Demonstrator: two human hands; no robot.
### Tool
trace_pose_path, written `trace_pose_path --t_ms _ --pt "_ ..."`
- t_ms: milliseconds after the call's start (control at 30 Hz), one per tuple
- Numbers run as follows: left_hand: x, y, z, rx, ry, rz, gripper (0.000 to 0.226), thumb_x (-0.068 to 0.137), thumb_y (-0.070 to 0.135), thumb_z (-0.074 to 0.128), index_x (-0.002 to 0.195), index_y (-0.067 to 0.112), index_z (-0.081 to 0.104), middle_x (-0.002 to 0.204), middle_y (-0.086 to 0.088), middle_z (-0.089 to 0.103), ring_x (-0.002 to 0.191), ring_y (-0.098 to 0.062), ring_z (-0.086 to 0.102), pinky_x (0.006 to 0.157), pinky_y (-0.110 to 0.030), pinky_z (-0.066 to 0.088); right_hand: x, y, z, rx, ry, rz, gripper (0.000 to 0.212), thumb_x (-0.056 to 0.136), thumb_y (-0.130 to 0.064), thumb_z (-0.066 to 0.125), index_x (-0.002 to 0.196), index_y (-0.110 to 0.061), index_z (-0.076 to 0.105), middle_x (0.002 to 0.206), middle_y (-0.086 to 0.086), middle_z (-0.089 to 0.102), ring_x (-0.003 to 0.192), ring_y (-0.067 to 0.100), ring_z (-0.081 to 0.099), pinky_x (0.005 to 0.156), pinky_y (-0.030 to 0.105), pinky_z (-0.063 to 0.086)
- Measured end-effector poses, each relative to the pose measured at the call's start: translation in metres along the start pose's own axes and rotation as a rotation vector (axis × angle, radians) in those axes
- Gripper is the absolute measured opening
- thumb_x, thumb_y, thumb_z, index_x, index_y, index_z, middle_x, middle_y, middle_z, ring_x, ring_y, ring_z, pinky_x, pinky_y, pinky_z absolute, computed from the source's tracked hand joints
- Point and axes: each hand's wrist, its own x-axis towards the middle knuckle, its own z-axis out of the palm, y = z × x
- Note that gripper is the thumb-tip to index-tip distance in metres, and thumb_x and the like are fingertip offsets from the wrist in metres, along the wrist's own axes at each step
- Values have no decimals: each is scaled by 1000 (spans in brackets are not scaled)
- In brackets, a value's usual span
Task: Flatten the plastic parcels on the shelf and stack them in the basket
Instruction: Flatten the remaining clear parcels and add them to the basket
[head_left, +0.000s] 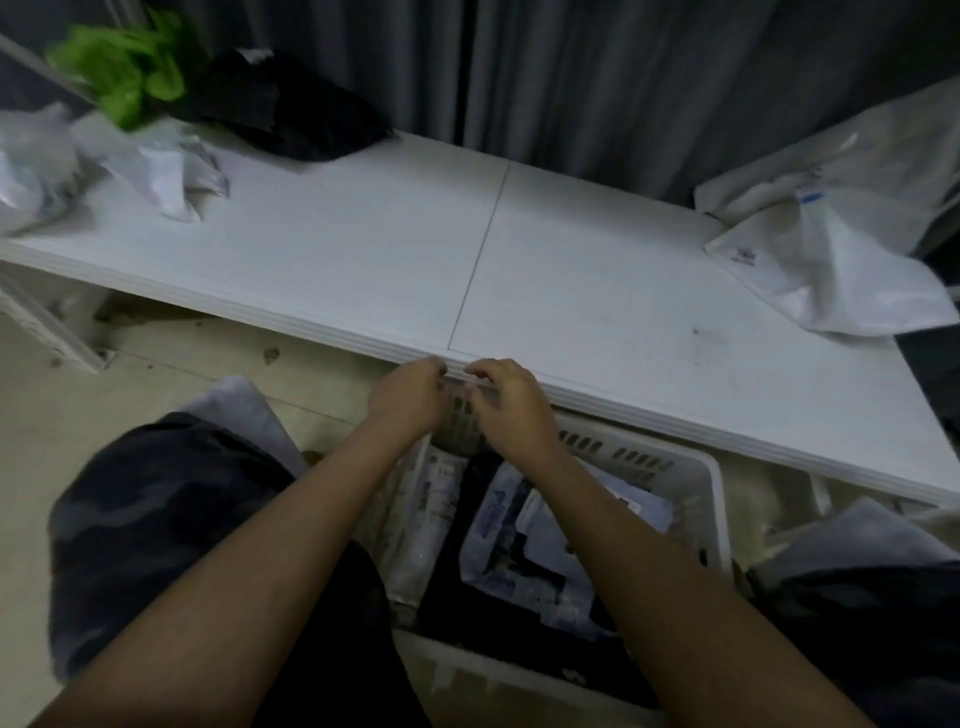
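Observation:
A white slotted basket (716, 493) stands on the floor under the front edge of the white shelf (363, 249), between my knees. Flat white, printed and black plastic parcels (535, 551) lie stacked inside it. My left hand (408, 400) and my right hand (506, 405) hover side by side over the basket's far end, right at the shelf's front edge. Their fingers are loosely curled and hold nothing. On the shelf lie a crumpled white parcel (171, 176), a green one (124, 73), a black one (291, 109) and a large white one (826, 265).
More crumpled pale plastic (31, 166) sits at the shelf's far left and another white bag (883, 156) leans at the back right. A grey curtain (571, 78) hangs behind the shelf. My knees (156, 519) flank the basket on the beige floor.

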Motion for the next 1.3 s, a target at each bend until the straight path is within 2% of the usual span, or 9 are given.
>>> trace_pose_path --t_ms 333,567,733,900,1000,1067,1133,1200,1300 --pt "66 -106 -113 -5 328 -164 34 95 22 49 128 14 55 129 -13 52 118 -32 48 89 -41 47 135 -115 46 33 -94 -227 24 96 -24 54 116 -18 64 116 1 61 107 15 53 86 23 41" --pt "129 -182 -159 62 499 -335 47 95 23 50 138 6 42 145 -16 37 133 -35 30 96 -47 39 223 -160 89 109 -134 -235 18 94 -21 56 109 -15 66 110 2 62 98 15 57 83 25 45" --pt "180 -228 -156 249 517 -336 65 96 31 48 148 5 19 159 -16 5 147 -32 0 115 -48 14 269 -167 120 66 -151 -257 19 95 -22 56 110 -15 65 112 4 59 94 16 58 80 25 46" --pt "221 -250 -170 359 513 -422 73 98 41 41 152 10 2 159 -15 -8 146 -33 -13 115 -55 -3 301 -167 136 12 -159 -287 20 95 -21 55 111 -16 66 115 4 57 94 19 59 80 28 46" --pt "236 -258 -183 293 479 -489 73 97 45 43 152 20 3 159 -14 -5 145 -40 -9 112 -60 2 310 -167 136 21 -154 -296 19 96 -21 54 110 -16 66 113 4 57 95 19 59 82 30 47" --pt "239 -261 -190 224 477 -502 67 95 37 49 150 24 13 156 -15 11 142 -42 9 109 -58 18 314 -165 135 25 -151 -299 19 96 -20 53 109 -15 66 113 4 58 96 19 58 83 29 46" --pt "237 -261 -191 177 491 -486 58 92 24 51 145 23 26 143 -15 28 128 -40 29 96 -51 36 313 -161 133 36 -157 -281 19 96 -19 53 110 -15 65 113 3 58 97 18 58 85 28 46" --pt "228 -254 -189 106 513 -454 52 91 17 50 140 19 33 134 -16 33 119 -39 34 84 -46 41 306 -156 128 53 -159 -267 19 96 -18 52 110 -15 65 114 3 58 99 17 57 86 27 46" --pt "208 -233 -178 8 500 -353 48 90 11 48 137 15 40 131 -17 34 118 -38 33 83 -44 41 290 -145 116 85 -150 -237 19 96 -17 53 111 -15 65 115 3 57 97 18 58 88 29 47"
